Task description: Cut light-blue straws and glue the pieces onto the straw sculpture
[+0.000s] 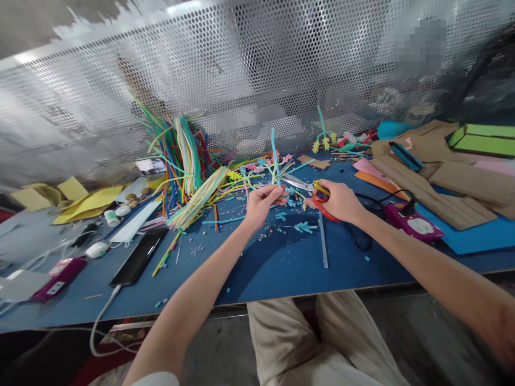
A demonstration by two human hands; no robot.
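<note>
One right grip [338, 200], wrapped round scissors [309, 187]; one left grip [263, 202], pinching light-blue fuzzy stem [274, 150] beside scissors' blade tips; desk [269, 273] mostly bare from scissors to front edge

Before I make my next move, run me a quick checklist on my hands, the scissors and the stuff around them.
1. Scissors in the right hand: ok.
2. Left hand clear of the blades: not ok; the tips sit close to it.
3. Left hand gripping the upright blue stem: cannot tell; the pinch is too small to make out.
4. Black phone away from the scissors: ok, well off to the left.
5. Blue tabletop free of loose bits: not ok; scraps are scattered.
</note>
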